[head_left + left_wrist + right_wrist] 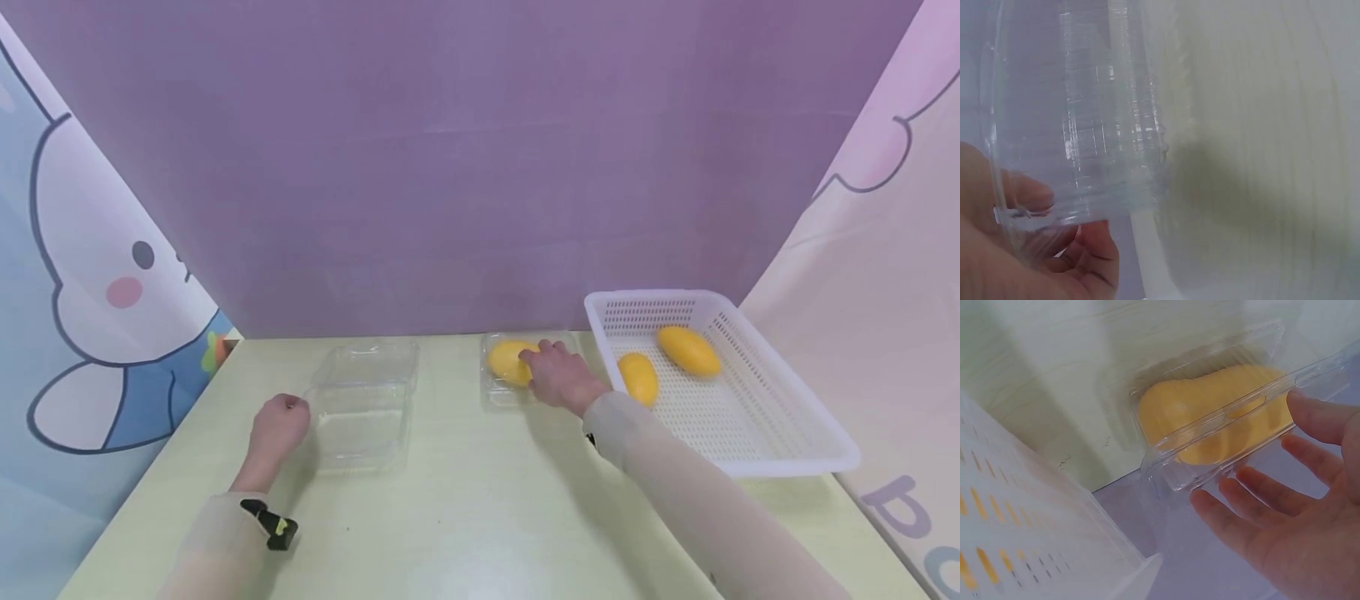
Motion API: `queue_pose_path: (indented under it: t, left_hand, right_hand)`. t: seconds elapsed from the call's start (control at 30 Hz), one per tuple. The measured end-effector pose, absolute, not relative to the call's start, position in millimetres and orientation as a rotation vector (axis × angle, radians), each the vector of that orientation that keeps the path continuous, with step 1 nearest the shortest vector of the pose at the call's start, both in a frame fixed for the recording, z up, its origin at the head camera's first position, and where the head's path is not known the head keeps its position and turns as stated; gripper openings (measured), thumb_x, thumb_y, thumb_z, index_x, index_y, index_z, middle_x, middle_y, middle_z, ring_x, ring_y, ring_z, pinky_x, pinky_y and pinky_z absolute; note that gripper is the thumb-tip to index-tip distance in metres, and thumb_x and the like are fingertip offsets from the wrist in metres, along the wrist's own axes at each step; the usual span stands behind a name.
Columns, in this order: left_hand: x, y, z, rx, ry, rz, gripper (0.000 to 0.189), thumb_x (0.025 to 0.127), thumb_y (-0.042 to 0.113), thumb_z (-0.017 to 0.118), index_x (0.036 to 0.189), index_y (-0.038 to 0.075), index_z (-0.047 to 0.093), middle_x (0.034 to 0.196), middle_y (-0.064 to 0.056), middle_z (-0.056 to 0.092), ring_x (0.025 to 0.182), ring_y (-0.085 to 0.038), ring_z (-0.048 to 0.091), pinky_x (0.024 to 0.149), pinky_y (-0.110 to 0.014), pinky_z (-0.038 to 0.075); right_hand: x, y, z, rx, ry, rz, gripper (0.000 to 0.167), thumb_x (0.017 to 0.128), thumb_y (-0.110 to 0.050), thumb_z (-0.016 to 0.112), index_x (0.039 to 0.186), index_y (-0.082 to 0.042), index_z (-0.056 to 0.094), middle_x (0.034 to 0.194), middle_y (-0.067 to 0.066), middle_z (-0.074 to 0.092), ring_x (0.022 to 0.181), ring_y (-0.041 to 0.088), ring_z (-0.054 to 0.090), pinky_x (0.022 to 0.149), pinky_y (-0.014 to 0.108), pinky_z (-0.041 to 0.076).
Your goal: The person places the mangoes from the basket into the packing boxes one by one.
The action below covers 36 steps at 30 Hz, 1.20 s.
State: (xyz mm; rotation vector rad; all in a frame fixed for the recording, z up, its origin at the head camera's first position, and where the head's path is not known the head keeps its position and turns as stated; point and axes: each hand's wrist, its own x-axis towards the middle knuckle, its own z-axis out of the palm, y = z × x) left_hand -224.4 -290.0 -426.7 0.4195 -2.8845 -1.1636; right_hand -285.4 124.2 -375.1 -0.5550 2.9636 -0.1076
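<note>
A clear plastic clamshell box [360, 425] lies open on the left of the table. My left hand [279, 429] is at its left side; in the left wrist view, thumb and fingers pinch the rim of the clear plastic [1085, 112]. A second clear box [498, 396] farther right holds a smooth yellow fruit [510, 362], mango-like in shape. My right hand [558, 377] reaches over that box's right part. In the right wrist view its fingers are fairly straight along the lid edge [1210, 425], the thumb tip at the rim. Behind the lid shows the yellow fruit [1191, 406].
On the right, a white perforated basket [780, 400] holds two more yellow fruits [688, 351], close beside my right forearm. A purple panel [465, 167] rises behind the table [450, 517]. Patterned walls stand left and right.
</note>
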Motion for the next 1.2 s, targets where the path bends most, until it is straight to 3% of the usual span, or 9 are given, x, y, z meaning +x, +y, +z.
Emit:
queue_pose_path:
  t: [0.37,0.67,0.87,1.2]
  left_hand:
    - [-220.7,-285.9,-424.6,0.479,-2.883,-1.258,0.055,0.103,0.022,0.031,0.137,-0.02,0.042,0.12,-0.035,0.055,0.097,-0.038,0.055,0.075,-0.044,0.048]
    - [-219.2,-284.5,-426.0,0.482,-2.836,-1.413,0.056,0.104,0.024,0.037,0.139,-0.019,0.041,0.13,-0.037,0.049,0.114,-0.045,0.052,0.089,-0.054,0.048]
    - [-218.5,-280.3,-427.1,0.444,-2.818,-1.461,0.053,0.104,0.022,0.038,0.138,-0.018,0.041,0.131,-0.037,0.048,0.115,-0.045,0.05,0.091,-0.054,0.047]
    - [-218.8,-273.2,-427.3,0.428,-2.803,-1.481,0.047,0.103,0.018,0.04,0.134,-0.016,0.046,0.119,-0.03,0.054,0.097,-0.032,0.053,0.074,-0.036,0.046]
  right_hand:
    - [-286.3,129.8,-366.0,-0.548,2.89,-0.179,0.052,0.097,-0.017,0.062,0.147,-0.008,0.05,0.138,0.022,0.051,0.128,0.042,0.049,0.104,0.059,0.043]
    - [-286.6,137.7,-343.2,-0.608,2.766,-0.385,0.056,0.1,-0.022,0.058,0.149,0.001,0.045,0.148,0.023,0.048,0.141,0.041,0.039,0.117,0.053,0.03]
    - [-286.9,148.4,-330.1,-0.621,2.803,-0.464,0.056,0.1,-0.023,0.059,0.148,0.004,0.045,0.15,0.022,0.048,0.142,0.041,0.039,0.117,0.052,0.03]
    - [-287.5,176.6,-321.9,-0.533,2.856,-0.53,0.052,0.101,-0.019,0.056,0.146,0.005,0.047,0.148,0.024,0.049,0.138,0.043,0.044,0.112,0.056,0.035]
